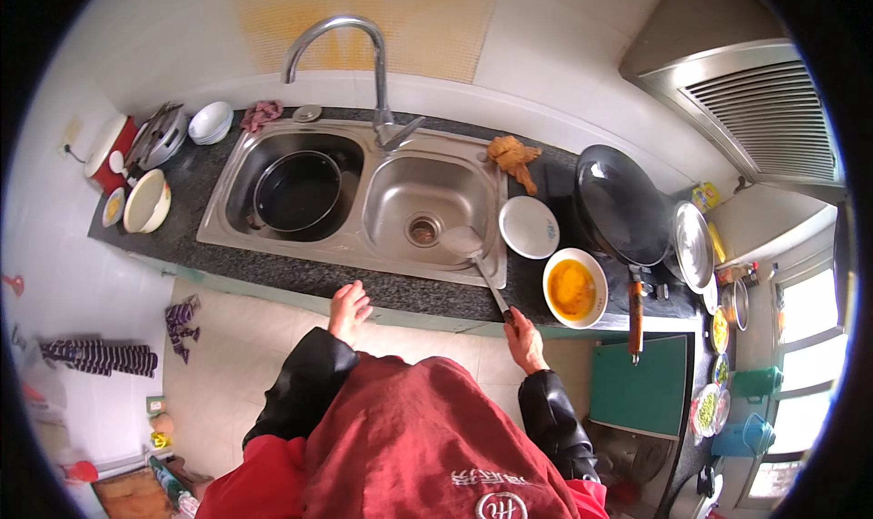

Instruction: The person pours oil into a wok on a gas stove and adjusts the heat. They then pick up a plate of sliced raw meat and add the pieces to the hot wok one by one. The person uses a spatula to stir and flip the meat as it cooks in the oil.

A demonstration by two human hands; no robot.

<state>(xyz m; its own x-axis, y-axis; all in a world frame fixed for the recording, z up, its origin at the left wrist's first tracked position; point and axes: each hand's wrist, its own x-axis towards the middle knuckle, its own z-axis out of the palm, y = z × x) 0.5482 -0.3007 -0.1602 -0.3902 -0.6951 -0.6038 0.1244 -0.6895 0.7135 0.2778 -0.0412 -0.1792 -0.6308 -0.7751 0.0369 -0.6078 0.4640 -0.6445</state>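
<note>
My right hand [525,340] is closed on the dark handle of a metal spatula [462,242], whose blade is over the near right part of the right sink basin [430,192]. My left hand [350,310] is empty, fingers apart, just before the counter's front edge. A bowl of beaten egg [574,288] stands right of the sink, close to a white plate [528,226]. Behind them a black wok [624,205] with a wooden handle sits on the stove, with what looks like faint steam. A dark round pan [298,190] lies in the left basin.
The chrome faucet [380,76] arches behind the basins. A brown cloth [513,159] lies by the sink's right corner, and a metal lid [693,246] is beside the wok. Bowls [211,122] and a cream basin [148,202] stand at left. Dishes of chopped food [709,410] line the right counter.
</note>
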